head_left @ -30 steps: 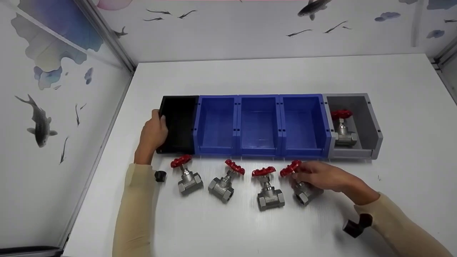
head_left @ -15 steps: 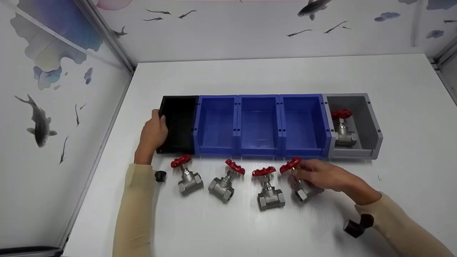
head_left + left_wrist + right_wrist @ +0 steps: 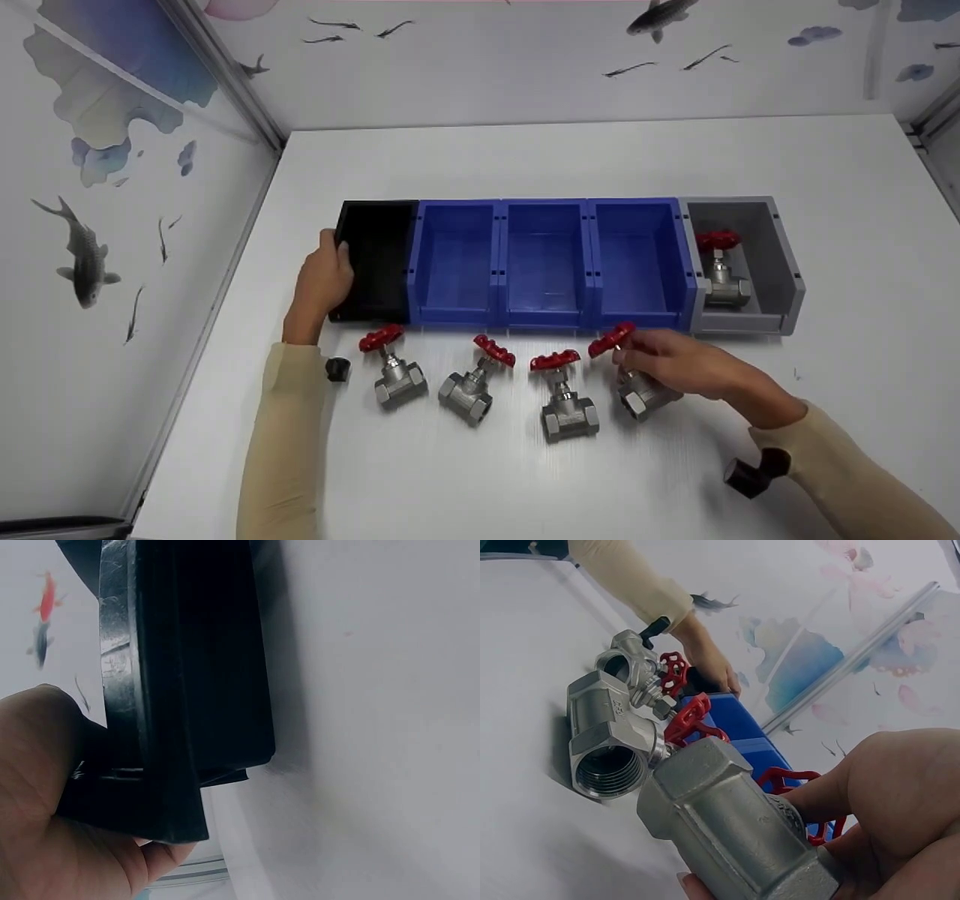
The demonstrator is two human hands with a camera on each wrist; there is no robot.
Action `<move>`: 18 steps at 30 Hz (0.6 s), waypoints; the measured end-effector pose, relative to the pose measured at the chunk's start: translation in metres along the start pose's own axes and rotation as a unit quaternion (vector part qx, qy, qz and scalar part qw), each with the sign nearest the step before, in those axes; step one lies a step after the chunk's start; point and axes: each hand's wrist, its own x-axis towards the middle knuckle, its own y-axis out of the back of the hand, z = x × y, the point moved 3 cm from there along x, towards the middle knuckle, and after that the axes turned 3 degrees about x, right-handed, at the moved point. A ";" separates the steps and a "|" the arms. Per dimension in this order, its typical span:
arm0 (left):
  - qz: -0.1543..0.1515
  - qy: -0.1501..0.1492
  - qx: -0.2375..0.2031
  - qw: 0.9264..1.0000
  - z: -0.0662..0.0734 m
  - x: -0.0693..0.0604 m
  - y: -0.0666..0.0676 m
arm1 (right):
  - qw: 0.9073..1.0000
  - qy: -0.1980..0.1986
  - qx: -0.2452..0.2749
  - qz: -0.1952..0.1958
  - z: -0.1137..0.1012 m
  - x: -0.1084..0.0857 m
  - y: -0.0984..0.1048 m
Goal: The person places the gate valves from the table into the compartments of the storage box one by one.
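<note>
My left hand grips the left wall of the black bin; the left wrist view shows thumb and fingers on either side of the bin's edge. My right hand holds a steel gate valve with a red handwheel, thumb and fingers about its neck below the wheel. Close up in the right wrist view, the valve body fills the foreground. Left of it lie three similar valves, a near one, a middle one and a far-left one.
Three blue bins stand in a row between the black bin and a grey bin. Inside the grey bin lies another red-wheeled valve. Printed wall panels border the white table behind and at left.
The held valve's red handwheel has risen slightly toward the bins, and my right hand has shifted up a little with it. My left hand stays on the black bin.
</note>
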 end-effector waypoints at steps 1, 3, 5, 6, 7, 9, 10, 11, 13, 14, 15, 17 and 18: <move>-0.002 0.001 0.000 1.000 0.000 0.000 0.000 | 1.000 0.001 -0.003 0.002 -0.001 0.000 0.000; -0.006 0.003 -0.002 1.000 -0.001 0.000 0.000 | 1.000 0.004 -0.003 0.005 -0.002 0.000 0.001; -0.006 0.003 -0.001 1.000 -0.001 0.001 0.000 | 1.000 0.002 -0.004 0.007 -0.003 0.000 0.001; -0.006 0.003 -0.002 1.000 -0.001 0.001 0.000 | 1.000 0.000 -0.004 0.007 -0.004 0.000 0.002; -0.006 0.002 -0.002 1.000 -0.001 0.001 0.000 | 1.000 -0.001 -0.002 0.007 -0.004 0.000 0.002; -0.005 0.001 -0.001 1.000 -0.001 0.001 0.000 | 1.000 -0.004 -0.001 0.010 -0.005 0.000 0.003; -0.005 0.000 -0.001 1.000 -0.001 0.001 0.000 | 1.000 -0.004 0.000 0.011 -0.005 0.000 0.003; -0.005 0.000 0.000 1.000 -0.001 0.001 0.000 | 1.000 -0.005 0.001 0.011 -0.006 0.000 0.004; -0.005 -0.001 0.001 1.000 -0.001 0.001 0.000 | 1.000 -0.006 0.002 0.014 -0.006 0.001 0.005; -0.006 -0.001 0.001 1.000 -0.001 0.001 0.001 | 1.000 -0.008 0.000 0.016 -0.007 0.000 0.005; -0.007 0.000 0.000 1.000 -0.001 0.001 0.001 | 1.000 -0.007 0.003 0.016 -0.007 0.001 0.006; -0.009 0.002 0.000 1.000 -0.001 0.001 0.001 | 1.000 -0.004 0.004 0.019 -0.008 0.001 0.006; -0.010 0.003 -0.001 1.000 -0.001 0.001 0.001 | 1.000 -0.004 0.004 0.021 -0.009 0.001 0.006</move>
